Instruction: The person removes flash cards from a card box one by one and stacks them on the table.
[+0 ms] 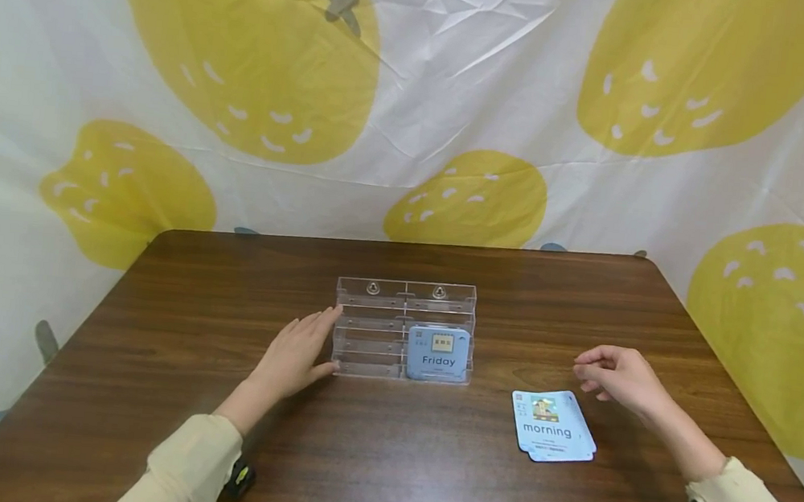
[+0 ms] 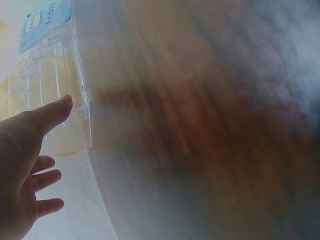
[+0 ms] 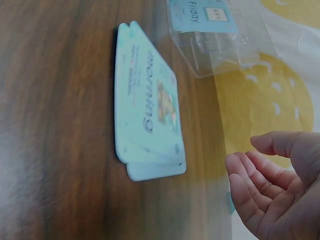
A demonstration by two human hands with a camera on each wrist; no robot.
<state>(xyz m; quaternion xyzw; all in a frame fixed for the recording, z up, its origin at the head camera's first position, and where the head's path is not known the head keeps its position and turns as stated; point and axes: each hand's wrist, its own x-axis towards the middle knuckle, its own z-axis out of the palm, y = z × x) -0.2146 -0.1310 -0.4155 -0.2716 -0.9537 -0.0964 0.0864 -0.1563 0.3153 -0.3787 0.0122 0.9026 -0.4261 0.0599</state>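
A clear plastic card rack [image 1: 368, 335] with tiered pockets in two columns stands on the table. One blue card reading "Friday" [image 1: 438, 355] sits in its front right pocket. At the rack's left side is my left hand [image 1: 295, 351], fingers extended, with fingertips and thumb at the edge. A small stack of blue cards [image 1: 554, 426], the top one reading "morning", lies to the right of the rack. Just beyond the stack hovers my right hand [image 1: 622, 377], its fingers loosely bent and holding nothing; the right wrist view shows a gap between thumb and fingers.
Everything rests on a brown wooden table [image 1: 380, 475]. Behind it hangs a white cloth [image 1: 461, 87] printed with yellow fruit. Dark wrist cameras are strapped at both cuffs.
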